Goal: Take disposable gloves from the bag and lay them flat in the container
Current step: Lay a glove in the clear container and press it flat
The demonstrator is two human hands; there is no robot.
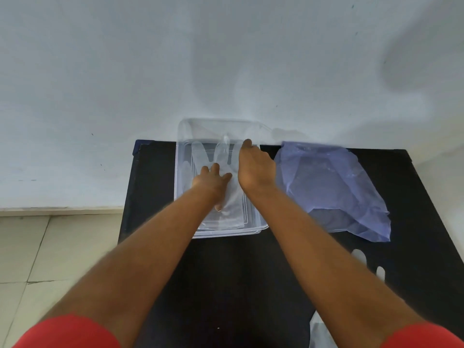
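Clear glove (200, 156) flat in clear container (177, 172); bluish bag (334, 187) just right, crumpled.

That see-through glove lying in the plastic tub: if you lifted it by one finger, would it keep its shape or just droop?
Most likely it would droop: the glove is thin, see-through film that lies flat in the container. It looks very light, so a draught might shift it, which may be why the left hand presses on it. The right hand is at its fingers.
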